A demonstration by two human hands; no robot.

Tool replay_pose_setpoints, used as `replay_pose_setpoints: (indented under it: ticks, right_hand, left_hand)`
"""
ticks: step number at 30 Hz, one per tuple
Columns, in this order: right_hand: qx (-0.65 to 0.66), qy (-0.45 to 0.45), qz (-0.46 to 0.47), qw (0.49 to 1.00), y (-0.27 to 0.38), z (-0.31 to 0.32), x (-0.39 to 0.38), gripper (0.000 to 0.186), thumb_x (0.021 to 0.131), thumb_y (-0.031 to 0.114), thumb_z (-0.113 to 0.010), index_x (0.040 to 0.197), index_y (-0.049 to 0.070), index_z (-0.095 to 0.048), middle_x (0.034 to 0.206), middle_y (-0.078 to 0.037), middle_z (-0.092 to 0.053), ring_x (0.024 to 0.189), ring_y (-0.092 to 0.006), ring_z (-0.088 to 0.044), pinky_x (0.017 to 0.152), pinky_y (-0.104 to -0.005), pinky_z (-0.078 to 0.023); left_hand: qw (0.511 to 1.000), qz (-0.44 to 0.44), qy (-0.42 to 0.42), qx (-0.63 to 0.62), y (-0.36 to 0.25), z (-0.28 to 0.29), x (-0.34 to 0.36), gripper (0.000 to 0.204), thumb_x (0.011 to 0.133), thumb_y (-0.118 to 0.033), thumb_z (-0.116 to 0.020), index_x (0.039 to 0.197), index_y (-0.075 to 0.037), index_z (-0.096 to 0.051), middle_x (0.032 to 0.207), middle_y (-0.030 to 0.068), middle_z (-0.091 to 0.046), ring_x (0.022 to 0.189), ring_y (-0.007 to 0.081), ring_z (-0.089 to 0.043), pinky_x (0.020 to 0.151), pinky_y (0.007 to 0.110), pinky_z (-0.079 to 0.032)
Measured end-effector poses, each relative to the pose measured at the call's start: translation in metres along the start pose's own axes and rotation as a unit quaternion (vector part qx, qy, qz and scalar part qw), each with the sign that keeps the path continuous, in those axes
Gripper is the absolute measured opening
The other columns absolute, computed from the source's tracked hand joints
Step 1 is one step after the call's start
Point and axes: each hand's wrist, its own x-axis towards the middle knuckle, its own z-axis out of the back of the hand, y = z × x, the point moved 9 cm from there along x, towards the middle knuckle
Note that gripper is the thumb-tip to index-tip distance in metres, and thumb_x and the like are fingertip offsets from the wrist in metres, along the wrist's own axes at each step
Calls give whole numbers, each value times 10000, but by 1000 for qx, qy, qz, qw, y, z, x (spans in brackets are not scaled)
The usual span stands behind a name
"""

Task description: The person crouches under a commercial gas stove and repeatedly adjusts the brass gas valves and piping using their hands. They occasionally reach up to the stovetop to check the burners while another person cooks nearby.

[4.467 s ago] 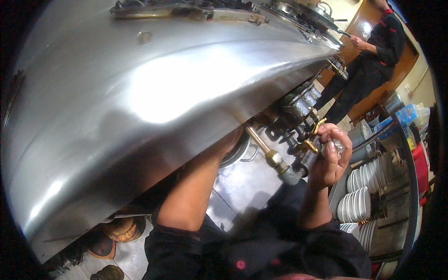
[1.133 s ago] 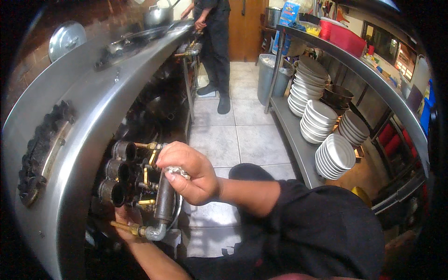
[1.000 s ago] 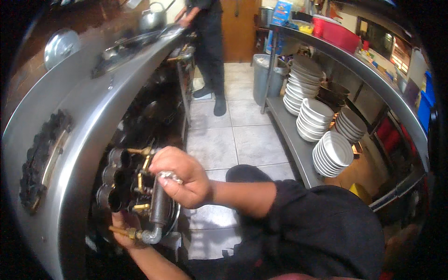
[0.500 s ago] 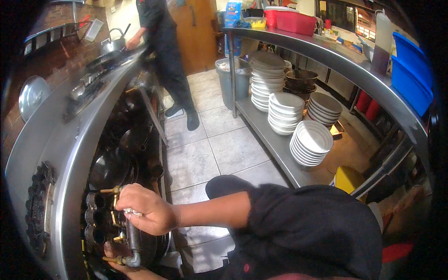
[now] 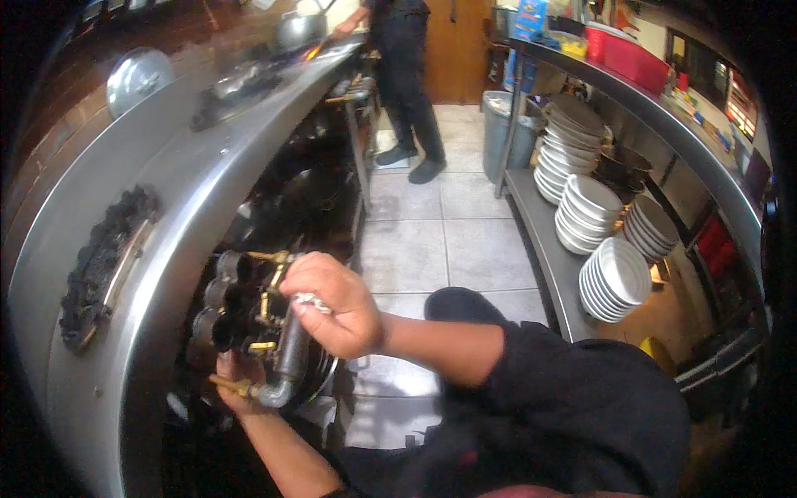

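Fingers and thumb of the right hand [image 5: 339, 311] were closed together on a crumpled wad [image 5: 311, 302], which poked out beside the thumb at the upper end of the dark pipe [image 5: 290, 350]. That hand covered the pipe's top, so whether skin or wad touched the metal could not be told. From the grip, the pipe ran down toward the person, its long axis slanting slightly left to a grey elbow [image 5: 275, 393] at its lower end. Just left of the pipe, brass levers [image 5: 263, 346] stood in a row, the right hand nearer to the upper ones. The left hand [image 5: 236, 402] was left of the pipe's lower end, around the far side of a brass fitting [image 5: 241, 388]; its fingers were partly hidden, and whether they gripped anything could not be made out. Farther left of the pipe sat dark, round tube ends [image 5: 221, 329]. The wad looked pale, silvery and creased; the pipe looked dull and brownish grey, the levers yellow.
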Motion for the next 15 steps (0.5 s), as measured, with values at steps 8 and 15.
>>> replay_pose_setpoints:
  ticks: [8, 15]
  right_hand:
    - [11, 17, -7, 1000, -4, -2, -1, 252, 795, -19, -521, 1041, -17, -577, 961, -173, -597, 895, -310, -579, 818, -390, -461]
    - [22, 21, -1, 1000, -3, -4, 0, 273, 783, -33, -501, 1046, -19, -576, 944, -171, -595, 885, -299, -581, 801, -396, -466]
  left_hand:
    - [996, -27, 90, 0, -11, -33, -1, 465, 974, -290, -422, 1334, -6, -494, 1350, 134, -529, 1254, 274, -485, 1088, 434, -327]
    - [999, 29, -22, 27, 6, 19, -1, 465, 962, -288, -449, 1347, -32, -496, 1373, 117, -516, 1278, 273, -467, 1091, 416, -329]
